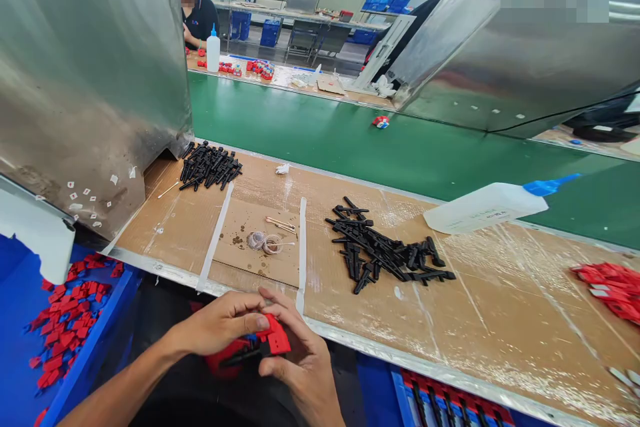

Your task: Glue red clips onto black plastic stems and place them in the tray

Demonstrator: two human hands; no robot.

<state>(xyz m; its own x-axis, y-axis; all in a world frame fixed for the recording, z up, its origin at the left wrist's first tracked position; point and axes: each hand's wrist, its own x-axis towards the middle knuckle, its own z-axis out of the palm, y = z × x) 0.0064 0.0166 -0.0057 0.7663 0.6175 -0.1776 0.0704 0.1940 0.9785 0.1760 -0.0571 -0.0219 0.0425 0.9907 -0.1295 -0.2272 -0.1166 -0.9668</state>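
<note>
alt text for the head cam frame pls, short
Two bare hands, left hand and right hand, together hold a small red plastic part at the near edge of a cardboard-covered bench. On the bench lie two piles of black parts, a tipped squeeze bottle; a green conveyor belt runs behind.

two heaps of black parts [387,250] [210,165] on the cardboard-covered desk [500,320], white squeeze bottle [487,207] lying beside the green belt [350,133], red pieces in a blue bin [20,320] at left.
</note>
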